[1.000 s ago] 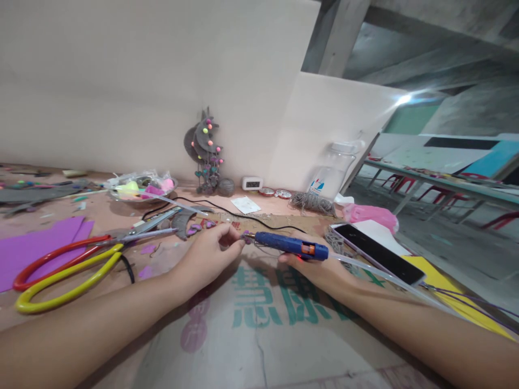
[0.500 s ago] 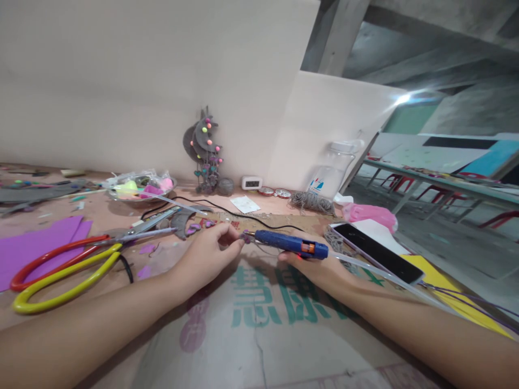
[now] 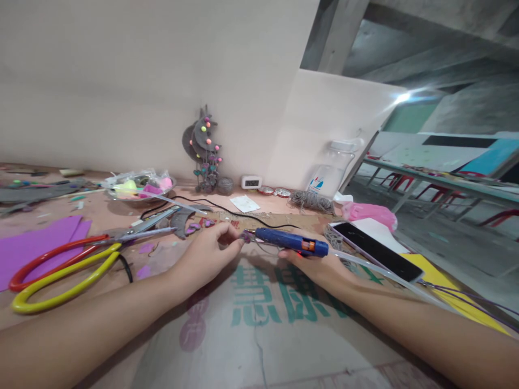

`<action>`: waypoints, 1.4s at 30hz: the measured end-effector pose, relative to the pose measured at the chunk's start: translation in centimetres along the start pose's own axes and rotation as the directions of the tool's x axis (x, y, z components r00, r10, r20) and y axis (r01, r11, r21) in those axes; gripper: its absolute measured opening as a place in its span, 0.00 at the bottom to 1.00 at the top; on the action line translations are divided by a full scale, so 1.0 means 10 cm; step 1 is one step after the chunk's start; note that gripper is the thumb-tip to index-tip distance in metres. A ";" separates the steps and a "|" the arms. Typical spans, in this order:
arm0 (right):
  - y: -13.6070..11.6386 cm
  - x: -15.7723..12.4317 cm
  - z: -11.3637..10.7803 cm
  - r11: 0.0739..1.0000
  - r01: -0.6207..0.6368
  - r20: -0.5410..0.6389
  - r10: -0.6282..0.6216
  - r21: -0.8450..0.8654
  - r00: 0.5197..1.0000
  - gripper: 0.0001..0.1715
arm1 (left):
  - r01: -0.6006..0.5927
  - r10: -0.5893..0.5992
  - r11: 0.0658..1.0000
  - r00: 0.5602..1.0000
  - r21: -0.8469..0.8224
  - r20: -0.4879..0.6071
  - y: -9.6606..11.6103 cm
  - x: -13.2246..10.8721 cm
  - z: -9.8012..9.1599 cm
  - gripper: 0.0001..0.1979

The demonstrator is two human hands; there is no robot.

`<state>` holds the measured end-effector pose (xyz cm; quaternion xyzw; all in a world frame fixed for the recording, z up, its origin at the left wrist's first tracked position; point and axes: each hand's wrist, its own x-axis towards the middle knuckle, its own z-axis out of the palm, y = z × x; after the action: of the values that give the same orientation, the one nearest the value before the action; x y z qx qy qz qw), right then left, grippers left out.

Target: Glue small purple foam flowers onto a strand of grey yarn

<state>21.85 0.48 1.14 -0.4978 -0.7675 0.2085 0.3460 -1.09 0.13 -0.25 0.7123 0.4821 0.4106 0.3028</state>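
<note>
My right hand (image 3: 310, 262) is wrapped round a blue hot glue gun (image 3: 290, 242), with a clear glue stick (image 3: 377, 266) trailing from its rear. The metal nozzle points left and meets a small purple piece (image 3: 245, 236), pinched between the thumb and forefinger of my left hand (image 3: 221, 244). A thin grey cord hangs near the nozzle. Left of my left hand lie a grey felt crescent (image 3: 182, 220) and small purple pieces (image 3: 194, 227). Scissors with red and yellow handles (image 3: 67, 294) rest farther left, over purple sheets (image 3: 44, 246).
Cardboard (image 3: 194, 335) covers the table. At the back stand a bowl of pompoms (image 3: 140, 189), a moon ornament (image 3: 205, 146), a small digital timer (image 3: 251, 182) and a clear bottle (image 3: 330, 170). Grey yarn (image 3: 312, 202), a phone (image 3: 377, 253) and yellow paper (image 3: 458, 292) lie right.
Both hands stay almost in place, the glue gun's nozzle still at the small purple piece. The view shifts very slightly; nothing else visibly moves.
</note>
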 end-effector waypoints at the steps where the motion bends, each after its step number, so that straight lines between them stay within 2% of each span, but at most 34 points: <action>1: -0.01 0.00 0.00 1.000 -0.004 0.009 0.003 0.002 1.000 0.11 | -0.003 0.003 1.000 1.000 -0.002 0.000 0.00 0.00 0.00 0.05; 9: -0.02 0.01 -0.02 1.000 -0.016 0.056 0.015 0.023 0.998 0.12 | -0.001 0.001 1.000 1.000 -0.008 -0.002 -0.01 0.01 0.00 0.06; 42: -0.03 0.00 -0.01 0.999 -0.036 0.046 0.035 0.027 0.998 0.13 | -0.012 0.012 1.000 0.999 -0.017 -0.031 0.00 0.02 -0.01 0.06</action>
<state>21.76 0.33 1.43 -0.5016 -0.7633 0.2366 0.3315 -1.12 0.30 -0.12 0.7061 0.4788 0.4275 0.2990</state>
